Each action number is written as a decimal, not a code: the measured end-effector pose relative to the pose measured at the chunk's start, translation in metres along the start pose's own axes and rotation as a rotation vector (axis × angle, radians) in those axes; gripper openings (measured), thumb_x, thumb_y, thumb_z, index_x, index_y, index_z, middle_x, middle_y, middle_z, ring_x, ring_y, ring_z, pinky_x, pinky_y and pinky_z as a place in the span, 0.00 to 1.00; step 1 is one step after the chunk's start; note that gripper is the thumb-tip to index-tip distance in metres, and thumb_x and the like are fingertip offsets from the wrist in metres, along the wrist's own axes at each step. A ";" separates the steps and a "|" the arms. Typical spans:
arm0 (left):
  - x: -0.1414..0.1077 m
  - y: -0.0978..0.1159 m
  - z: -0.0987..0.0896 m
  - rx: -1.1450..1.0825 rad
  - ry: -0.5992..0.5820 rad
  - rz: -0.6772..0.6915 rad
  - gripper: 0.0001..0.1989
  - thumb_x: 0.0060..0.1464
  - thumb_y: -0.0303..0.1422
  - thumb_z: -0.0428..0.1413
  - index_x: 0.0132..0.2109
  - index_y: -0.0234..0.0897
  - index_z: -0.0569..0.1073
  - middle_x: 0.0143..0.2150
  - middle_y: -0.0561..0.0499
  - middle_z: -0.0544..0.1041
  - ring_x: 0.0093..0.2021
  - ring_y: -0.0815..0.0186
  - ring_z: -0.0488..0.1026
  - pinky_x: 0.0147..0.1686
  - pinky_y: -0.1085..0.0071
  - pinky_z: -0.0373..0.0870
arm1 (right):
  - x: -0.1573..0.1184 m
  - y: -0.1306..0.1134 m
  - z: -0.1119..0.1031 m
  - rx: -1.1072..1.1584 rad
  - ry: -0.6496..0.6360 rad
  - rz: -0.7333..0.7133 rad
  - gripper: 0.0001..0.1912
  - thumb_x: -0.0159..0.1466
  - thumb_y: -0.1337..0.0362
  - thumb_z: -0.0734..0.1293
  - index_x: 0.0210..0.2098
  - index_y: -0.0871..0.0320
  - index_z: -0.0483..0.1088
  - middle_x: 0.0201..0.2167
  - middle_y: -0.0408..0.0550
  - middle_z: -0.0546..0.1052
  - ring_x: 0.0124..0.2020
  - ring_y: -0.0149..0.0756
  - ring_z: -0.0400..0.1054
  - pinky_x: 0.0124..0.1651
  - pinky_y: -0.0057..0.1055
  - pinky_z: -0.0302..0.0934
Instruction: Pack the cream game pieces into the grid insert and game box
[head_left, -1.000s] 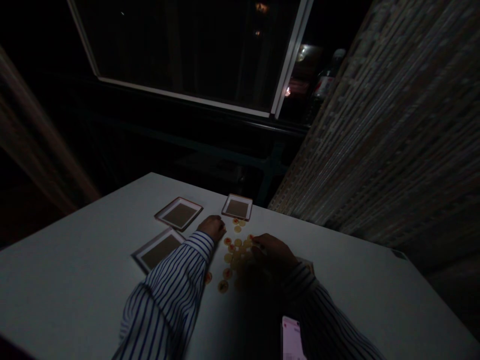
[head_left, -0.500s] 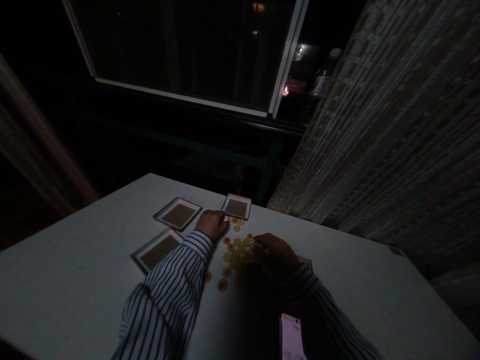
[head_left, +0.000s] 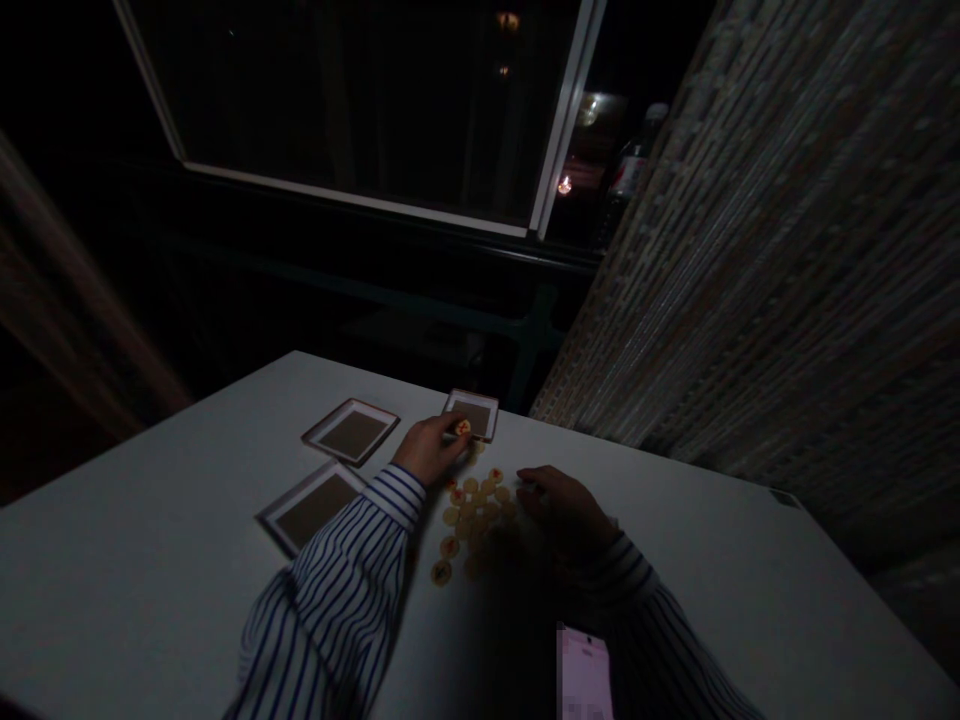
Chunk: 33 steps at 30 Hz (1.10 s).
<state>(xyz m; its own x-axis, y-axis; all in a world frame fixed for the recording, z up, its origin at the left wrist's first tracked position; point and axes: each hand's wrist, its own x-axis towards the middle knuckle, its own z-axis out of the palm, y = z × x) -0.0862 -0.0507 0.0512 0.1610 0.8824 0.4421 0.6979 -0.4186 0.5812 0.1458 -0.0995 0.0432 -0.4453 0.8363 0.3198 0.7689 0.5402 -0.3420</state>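
Between the thumb and fingers of my left hand (head_left: pixel 429 450) is a round Chinese chess piece (head_left: pixel 463 427) with a red character, held up near the small far tray (head_left: pixel 480 408). A pile of similar round wooden pieces (head_left: pixel 480 505) lies on the white table, some plain side up, some with red or dark characters. My right hand (head_left: pixel 564 508) hovers at the pile's right side, fingers curved and apart, with nothing visible between them. Its lower part and the nearest pieces are in deep shadow.
Two more shallow trays, a far left one (head_left: pixel 351 432) and a nearer one (head_left: pixel 315 508), lie left of my left arm. A lit phone (head_left: pixel 585 670) rests at the near side of the white table (head_left: pixel 150 520). A bead curtain (head_left: pixel 712 250) hangs at the right.
My left hand has lifted a chess piece from beside the far tray and turned its red face into view. My right hand has drawn slightly right, away from the pile.
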 end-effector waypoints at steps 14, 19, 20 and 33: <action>-0.007 0.035 0.013 -0.330 -0.035 0.041 0.18 0.49 0.37 0.53 0.47 0.35 0.70 0.41 0.48 0.77 0.41 0.65 0.73 0.43 0.71 0.69 | -0.023 0.007 -0.023 0.062 0.097 0.076 0.15 0.60 0.61 0.59 0.44 0.60 0.67 0.35 0.50 0.74 0.32 0.33 0.69 0.34 0.29 0.64; -0.011 0.045 0.018 -0.364 -0.057 0.049 0.16 0.50 0.36 0.53 0.46 0.35 0.71 0.40 0.49 0.77 0.41 0.65 0.73 0.44 0.69 0.68 | -0.030 0.011 -0.030 0.054 0.147 0.068 0.14 0.60 0.62 0.59 0.43 0.58 0.67 0.34 0.50 0.74 0.32 0.33 0.69 0.35 0.30 0.64; -0.011 0.047 0.020 -0.367 -0.062 0.058 0.16 0.50 0.36 0.53 0.46 0.35 0.71 0.40 0.49 0.77 0.41 0.65 0.73 0.44 0.69 0.68 | -0.032 0.012 -0.031 0.053 0.153 0.056 0.14 0.60 0.62 0.59 0.43 0.59 0.67 0.34 0.50 0.74 0.32 0.33 0.69 0.34 0.30 0.64; -0.021 0.071 0.027 -0.320 -0.106 0.185 0.13 0.50 0.31 0.52 0.44 0.34 0.71 0.42 0.47 0.75 0.42 0.65 0.71 0.45 0.69 0.66 | -0.046 0.026 -0.047 0.034 0.173 0.014 0.14 0.60 0.62 0.60 0.44 0.57 0.66 0.35 0.49 0.74 0.32 0.32 0.69 0.34 0.29 0.64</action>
<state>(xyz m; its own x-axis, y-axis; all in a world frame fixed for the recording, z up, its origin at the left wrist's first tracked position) -0.0210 -0.0930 0.0644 0.3473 0.7958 0.4961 0.3996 -0.6042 0.6894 0.2074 -0.1285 0.0612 -0.3465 0.8169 0.4610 0.7574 0.5336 -0.3763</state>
